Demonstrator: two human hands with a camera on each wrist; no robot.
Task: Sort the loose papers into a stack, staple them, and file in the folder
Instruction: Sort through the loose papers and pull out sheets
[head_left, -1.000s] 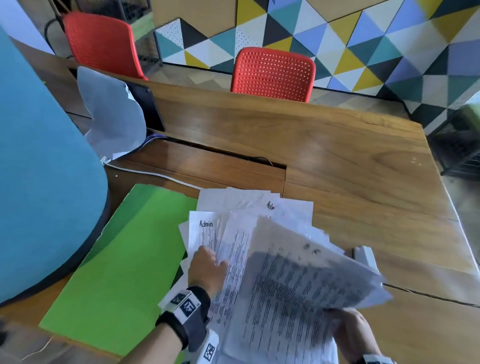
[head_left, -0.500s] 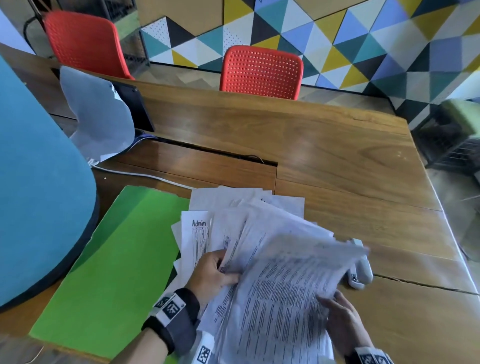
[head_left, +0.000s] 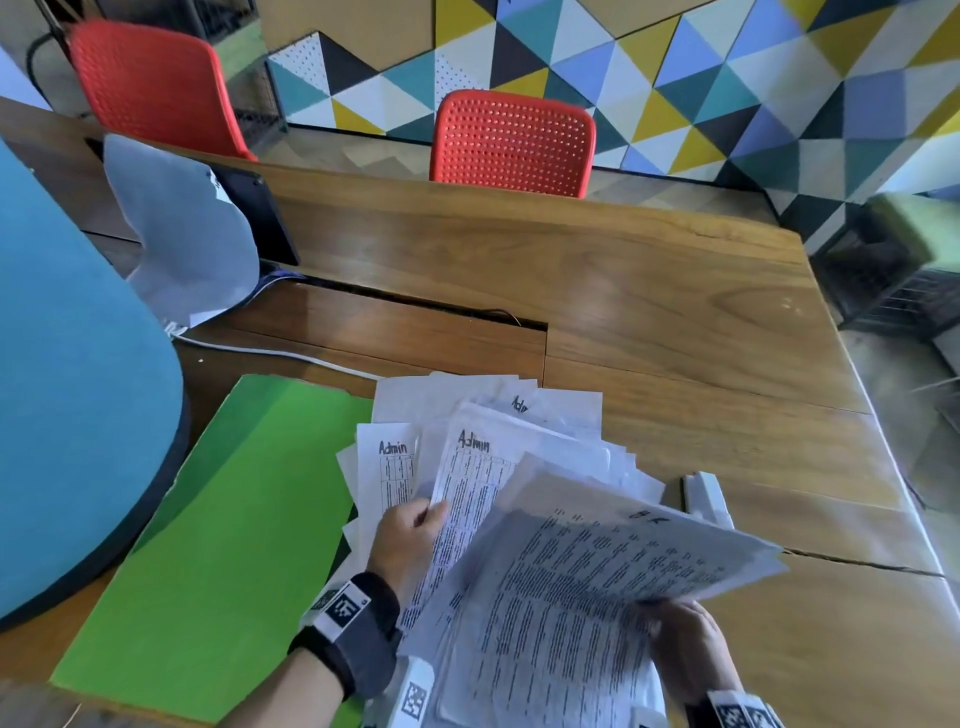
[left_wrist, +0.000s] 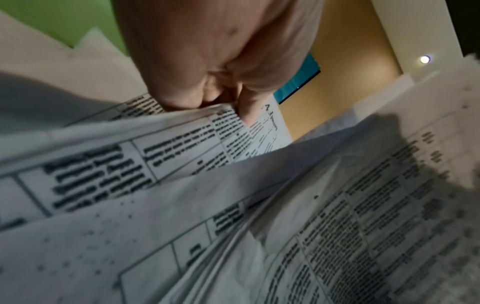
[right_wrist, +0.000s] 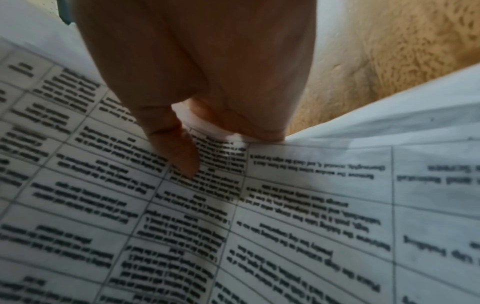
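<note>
A fanned heap of printed papers (head_left: 519, 467) lies on the wooden table, some headed "Admin". My left hand (head_left: 410, 535) pinches the edge of one printed sheet (left_wrist: 182, 133) near the heap's left side. My right hand (head_left: 685, 639) grips a lifted bundle of sheets (head_left: 613, 561) at its lower right edge, thumb on top (right_wrist: 179, 152), fingers underneath. A green folder (head_left: 223, 545) lies flat to the left of the papers. A white stapler (head_left: 706, 493) shows behind the lifted bundle, partly hidden by it.
A large blue rounded panel (head_left: 67, 389) stands at the left. A grey paper sheet (head_left: 182, 234) leans against a dark tablet (head_left: 260, 218) at the back left, with a white cable (head_left: 270, 353) running along the table. Two red chairs (head_left: 514, 140) stand beyond the table.
The right hand has raised and swung its bundle to the right, half covering the stapler. The left hand has shifted its pinch onto a sheet edge higher in the heap.
</note>
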